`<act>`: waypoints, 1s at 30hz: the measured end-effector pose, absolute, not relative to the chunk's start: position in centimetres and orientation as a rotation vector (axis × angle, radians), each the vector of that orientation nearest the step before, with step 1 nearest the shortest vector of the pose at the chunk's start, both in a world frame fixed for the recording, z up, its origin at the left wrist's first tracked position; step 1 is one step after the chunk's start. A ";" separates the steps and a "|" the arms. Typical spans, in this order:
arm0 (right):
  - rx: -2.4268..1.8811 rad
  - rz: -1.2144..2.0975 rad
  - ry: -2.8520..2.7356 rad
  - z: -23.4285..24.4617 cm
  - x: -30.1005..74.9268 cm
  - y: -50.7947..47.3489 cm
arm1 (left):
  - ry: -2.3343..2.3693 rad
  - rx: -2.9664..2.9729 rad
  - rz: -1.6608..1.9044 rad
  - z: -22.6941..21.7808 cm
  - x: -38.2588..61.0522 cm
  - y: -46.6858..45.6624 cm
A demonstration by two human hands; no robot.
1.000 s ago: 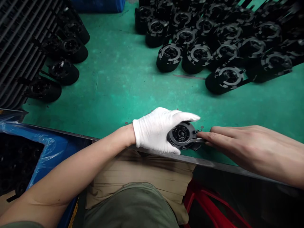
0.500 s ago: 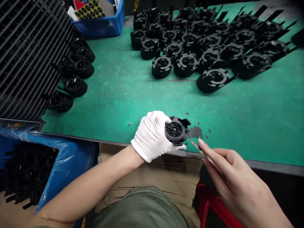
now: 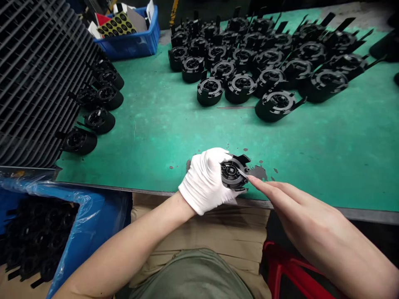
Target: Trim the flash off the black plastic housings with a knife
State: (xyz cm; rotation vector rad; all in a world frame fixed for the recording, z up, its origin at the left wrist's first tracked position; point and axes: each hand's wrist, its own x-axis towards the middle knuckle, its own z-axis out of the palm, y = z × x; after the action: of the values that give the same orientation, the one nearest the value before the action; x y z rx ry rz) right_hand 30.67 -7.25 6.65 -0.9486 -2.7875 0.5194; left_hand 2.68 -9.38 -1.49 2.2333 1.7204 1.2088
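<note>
My left hand (image 3: 204, 180), in a white glove, is wrapped round a round black plastic housing (image 3: 232, 182) near the front edge of the green bench. Its ringed face points up at me, and black tabs stick out from its rim. My bare right hand (image 3: 299, 203) is closed on a thin metal blade (image 3: 242, 172), probably a small knife. The blade's tip lies over the right side of the housing's face; whether it touches cannot be made out. Most of the blade's handle is hidden by my fingers.
Many similar black housings (image 3: 241, 87) stand at the back right of the green bench (image 3: 156, 137). More (image 3: 79, 140) sit at left beside a stack of black ribbed trays (image 3: 34, 83). A blue bin (image 3: 127, 47) is behind; a lined blue crate (image 3: 93, 211) is lower left.
My right hand has moved left, bringing the blade from beside the housing onto its face. My left hand still holds the housing, shifted slightly right in the picture.
</note>
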 end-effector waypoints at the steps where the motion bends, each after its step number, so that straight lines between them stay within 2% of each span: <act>1: -0.932 0.544 -2.780 6.7 30.8 -7.0 | 1.714 2.246 1.211 -1.5 2.6 -9.4; 7: -0.903 0.633 -2.823 7.2 31.5 -5.7 | 1.732 2.221 1.138 -1.4 2.6 -9.4; 15: -0.855 0.283 -2.878 7.9 30.6 -6.5 | 1.764 2.140 1.086 -1.1 2.8 -9.4; 23: -0.849 0.347 -2.950 7.5 31.6 -4.9 | 1.741 2.177 1.148 -0.7 2.8 -9.4; 30: -0.853 0.266 -2.947 7.8 31.9 -4.8 | 1.739 2.202 1.095 -0.5 2.6 -9.3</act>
State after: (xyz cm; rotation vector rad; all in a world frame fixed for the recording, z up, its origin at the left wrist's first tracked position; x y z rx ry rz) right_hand 31.86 -4.78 7.75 -0.8529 -2.9471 0.2657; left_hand 2.56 -9.30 -0.50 2.2020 1.7395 1.0954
